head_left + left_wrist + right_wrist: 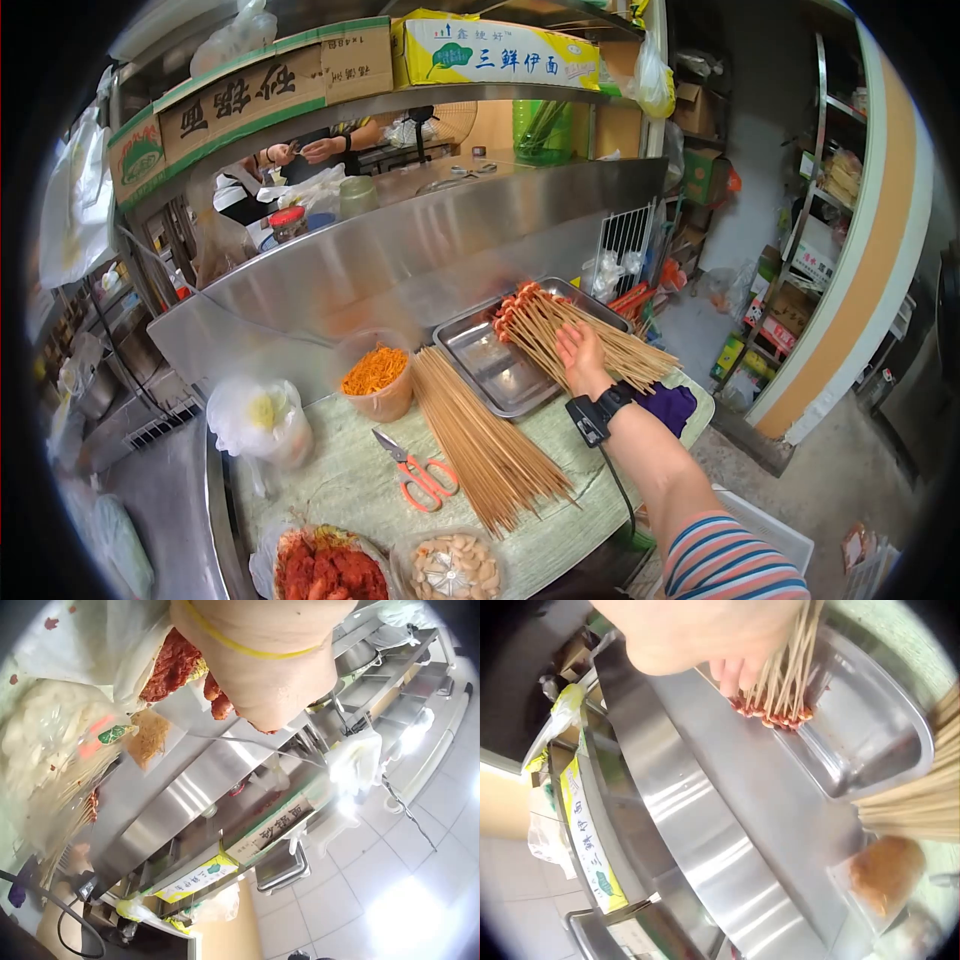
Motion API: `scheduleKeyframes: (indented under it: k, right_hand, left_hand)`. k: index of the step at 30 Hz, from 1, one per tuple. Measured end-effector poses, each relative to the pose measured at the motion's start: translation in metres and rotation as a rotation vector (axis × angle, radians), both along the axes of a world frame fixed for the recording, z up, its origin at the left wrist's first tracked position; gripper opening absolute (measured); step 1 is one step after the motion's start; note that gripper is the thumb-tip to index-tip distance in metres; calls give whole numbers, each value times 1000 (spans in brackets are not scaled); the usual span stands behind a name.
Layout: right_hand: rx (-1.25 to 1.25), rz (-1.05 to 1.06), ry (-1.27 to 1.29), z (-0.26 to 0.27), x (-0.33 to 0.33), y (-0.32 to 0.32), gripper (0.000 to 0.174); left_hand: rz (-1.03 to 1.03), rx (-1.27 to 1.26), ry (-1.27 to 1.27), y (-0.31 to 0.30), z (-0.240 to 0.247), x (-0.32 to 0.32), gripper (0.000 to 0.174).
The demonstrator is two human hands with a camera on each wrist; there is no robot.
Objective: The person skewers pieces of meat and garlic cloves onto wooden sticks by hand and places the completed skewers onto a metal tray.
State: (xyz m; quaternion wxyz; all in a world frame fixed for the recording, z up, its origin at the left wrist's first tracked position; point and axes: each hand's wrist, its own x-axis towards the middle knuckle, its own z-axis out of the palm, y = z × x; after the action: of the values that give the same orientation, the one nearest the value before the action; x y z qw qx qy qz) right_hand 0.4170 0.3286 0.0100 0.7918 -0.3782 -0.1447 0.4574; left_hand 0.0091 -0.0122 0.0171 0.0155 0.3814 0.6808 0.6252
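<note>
My right hand [577, 345] lies flat, fingers straight, on a bundle of meat skewers [535, 315] that rests across a steel tray [480, 370]. In the right wrist view the fingers [733, 675] touch the sticks just behind the red meat tips [776, 716], which hang over the tray [870, 742]. My left hand [255, 652] shows only in the left wrist view, from the wrist side, close to a mass of red seasoned meat [172, 664]. Its fingers are hidden. A large fan of bare bamboo skewers [480, 440] lies left of the tray.
Orange-handled scissors [420, 478] lie beside the bare sticks. A tub of orange shreds [377, 375], a plastic bag [260, 415], a bowl of red meat [325, 572] and a tub of pale cloves [455, 570] ring the worktop. A steel counter wall [420, 250] rises behind; a person [320, 150] stands beyond it.
</note>
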Motion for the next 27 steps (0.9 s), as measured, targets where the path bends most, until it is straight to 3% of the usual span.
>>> scheduleKeyframes:
  k: [2, 4, 6, 8, 10, 11, 12, 14, 20, 22, 27]
  right_hand:
    - [-25, 104, 166, 6, -10, -18, 39]
    - [-33, 263, 134, 11, -29, -45, 35]
    - [-37, 668, -330, 22, -52, -67, 21]
    - [-101, 724, -427, 22, -83, -79, 16]
    - [-68, 813, -1224, 9, -102, -80, 18]
    - [30, 600, -1629, 6, -111, -80, 25]
    - [45, 609, -1629, 7, -120, -79, 25]
    - [-250, 630, -2075, 7, -137, -78, 25]
    - [-241, 503, -2160, -19, -140, -50, 23]
    - [-467, 855, -1732, -1, -135, -50, 18]
    - [-457, 932, -1496, 9, -121, -58, 13]
  left_hand:
    - [-96, 88, -101, 4, 1, 3, 48]
    - [-155, 157, -200, 8, 2, 5, 46]
    - [-202, 238, -283, 11, 3, 7, 45]
    - [-267, 340, -368, 12, 4, 7, 44]
    - [-249, 341, -441, 11, -14, 1, 40]
    - [-243, 341, -517, 11, -21, -3, 36]
    - [-230, 347, -512, 11, -24, -5, 36]
    - [-364, 355, -484, 8, -26, -9, 40]
    - [-371, 326, -540, 7, -21, -8, 40]
    - [-349, 361, -517, 8, -23, -8, 42]
    - [-390, 337, -534, 4, -19, -8, 43]
